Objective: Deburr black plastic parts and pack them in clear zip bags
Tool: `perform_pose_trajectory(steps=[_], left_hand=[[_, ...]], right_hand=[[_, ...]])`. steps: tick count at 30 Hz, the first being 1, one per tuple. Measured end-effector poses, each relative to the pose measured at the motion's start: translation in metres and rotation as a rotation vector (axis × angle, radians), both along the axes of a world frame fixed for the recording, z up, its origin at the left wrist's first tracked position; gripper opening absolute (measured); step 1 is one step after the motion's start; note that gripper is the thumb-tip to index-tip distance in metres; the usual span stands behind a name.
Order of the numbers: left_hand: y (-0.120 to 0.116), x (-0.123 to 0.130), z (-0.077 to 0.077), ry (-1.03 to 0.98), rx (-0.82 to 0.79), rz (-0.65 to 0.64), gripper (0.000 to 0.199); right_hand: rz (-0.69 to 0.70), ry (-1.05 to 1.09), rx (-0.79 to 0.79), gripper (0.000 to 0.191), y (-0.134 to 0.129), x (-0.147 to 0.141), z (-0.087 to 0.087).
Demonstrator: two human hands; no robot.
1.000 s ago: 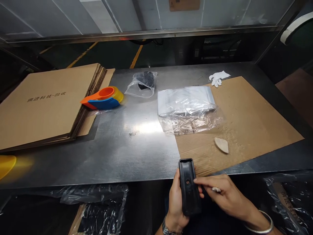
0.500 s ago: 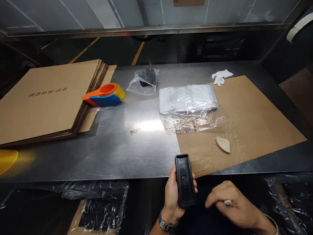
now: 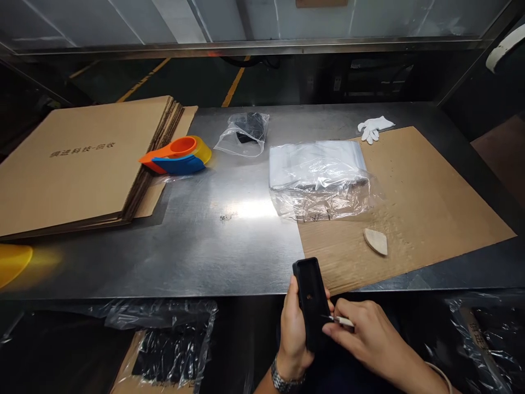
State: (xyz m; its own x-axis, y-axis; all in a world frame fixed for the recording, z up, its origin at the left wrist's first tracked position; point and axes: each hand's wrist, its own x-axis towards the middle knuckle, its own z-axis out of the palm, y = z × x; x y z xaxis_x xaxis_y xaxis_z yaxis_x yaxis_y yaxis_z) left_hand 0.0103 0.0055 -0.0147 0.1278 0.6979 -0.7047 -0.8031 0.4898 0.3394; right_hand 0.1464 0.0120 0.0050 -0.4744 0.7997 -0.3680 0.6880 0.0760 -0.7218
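Observation:
My left hand (image 3: 293, 328) is wrapped round a black rectangular part (image 3: 310, 298), like a shallow tray with a raised rim and a small hole in its floor. It is held lengthwise, away from me, just in front of the bench edge. My right hand (image 3: 363, 331) pinches a small pale-handled tool with a thin dark pointed tip (image 3: 343, 322), which looks like a trimming knife. That tip is at the right edge of the black part; whether it touches cannot be made out.
On the steel bench (image 3: 197, 257) are stacked cardboard sheets (image 3: 90, 158), a tape dispenser (image 3: 176, 155), a bagged black item (image 3: 250, 128), clear plastic bags (image 3: 315, 164), a white glove (image 3: 373, 128) and a beige wedge (image 3: 376, 241) on cardboard (image 3: 430, 197). Plastic-lined boxes (image 3: 168, 355) stand below.
My right hand has moved left and up to the black part, bringing the small tool's tip to its right edge. The part has tilted slightly in my left hand.

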Motion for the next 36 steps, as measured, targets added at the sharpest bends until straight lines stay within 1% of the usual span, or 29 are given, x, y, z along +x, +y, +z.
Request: perform_pose_trajectory(steps=[2, 4, 7, 9, 11, 13, 14, 15, 16, 18, 19, 21, 23, 24, 26, 27, 28, 29, 31, 32, 33, 34, 35, 36], left_hand=[[-0.001, 0.003, -0.001, 0.012, 0.011, 0.020, 0.052], [-0.002, 0.005, -0.002, 0.008, -0.022, -0.014, 0.051], [-0.002, 0.005, -0.002, -0.042, -0.075, -0.118, 0.055], [-0.002, 0.002, -0.002, -0.062, -0.060, -0.151, 0.055], [-0.002, 0.001, -0.003, -0.092, -0.043, -0.231, 0.060], [-0.002, -0.001, -0.005, -0.139, -0.026, -0.373, 0.068], [-0.002, -0.003, -0.006, -0.168, -0.008, -0.434, 0.070], [-0.001, -0.005, -0.007, -0.199, 0.021, -0.468, 0.070], [0.000, -0.009, -0.008, -0.232, 0.062, -0.469, 0.066], [0.003, -0.020, -0.010, -0.303, 0.148, -0.411, 0.055], [0.005, -0.026, -0.010, -0.325, 0.175, -0.370, 0.052], [0.008, -0.039, -0.009, -0.306, 0.196, -0.251, 0.050], [0.010, -0.047, -0.008, -0.230, 0.202, -0.091, 0.051], [0.010, -0.047, -0.006, -0.180, 0.215, -0.009, 0.050], [0.007, -0.043, -0.004, -0.064, 0.249, 0.103, 0.048], [0.005, -0.039, -0.003, 0.001, 0.256, 0.129, 0.047], [0.003, -0.035, -0.002, 0.065, 0.252, 0.137, 0.045], [0.000, -0.031, -0.001, 0.120, 0.239, 0.130, 0.043], [-0.004, -0.026, -0.002, 0.206, 0.216, 0.110, 0.041], [-0.005, -0.025, -0.002, 0.253, 0.219, 0.101, 0.043], [-0.006, -0.024, -0.003, 0.314, 0.234, 0.093, 0.046], [-0.007, -0.024, -0.003, 0.383, 0.252, 0.079, 0.049], [-0.007, -0.025, -0.003, 0.449, 0.270, 0.061, 0.051], [-0.008, -0.025, -0.003, 0.503, 0.282, 0.043, 0.053]], right_hand=[[-0.084, -0.055, 0.063, 0.031, 0.003, -0.002, -0.007], [-0.206, -0.061, 0.124, 0.033, 0.009, -0.003, -0.012], [-0.365, 0.035, 0.175, 0.034, 0.021, 0.002, -0.014], [-0.409, 0.117, 0.149, 0.032, 0.028, 0.007, -0.013], [-0.392, 0.201, 0.059, 0.032, 0.033, 0.011, -0.011], [-0.318, 0.309, -0.075, 0.046, 0.037, 0.013, -0.010], [-0.274, 0.365, -0.141, 0.048, 0.038, 0.014, -0.010], [-0.236, 0.412, -0.192, 0.046, 0.038, 0.015, -0.010], [-0.215, 0.445, -0.219, 0.042, 0.038, 0.016, -0.010], [-0.233, 0.457, -0.192, 0.035, 0.034, 0.018, -0.009], [-0.260, 0.454, -0.149, 0.031, 0.031, 0.019, -0.009], [-0.286, 0.460, -0.023, 0.024, 0.023, 0.019, -0.008], [-0.256, 0.466, 0.189, 0.018, 0.014, 0.016, -0.007], [-0.232, 0.457, 0.319, 0.020, 0.010, 0.014, -0.007], [-0.183, 0.421, 0.540, 0.031, 0.001, 0.009, -0.009], [-0.162, 0.406, 0.604, 0.037, -0.003, 0.007, -0.010], [-0.135, 0.396, 0.629, 0.040, -0.007, 0.006, -0.012], [-0.106, 0.388, 0.617, 0.038, -0.010, 0.006, -0.015], [-0.086, 0.385, 0.533, 0.031, -0.013, 0.008, -0.019], [-0.107, 0.385, 0.471, 0.037, -0.013, 0.010, -0.020], [-0.148, 0.375, 0.406, 0.047, -0.012, 0.012, -0.019], [-0.203, 0.349, 0.352, 0.052, -0.011, 0.014, -0.017], [-0.256, 0.312, 0.321, 0.050, -0.009, 0.015, -0.014], [-0.284, 0.269, 0.314, 0.042, -0.007, 0.016, -0.010]])
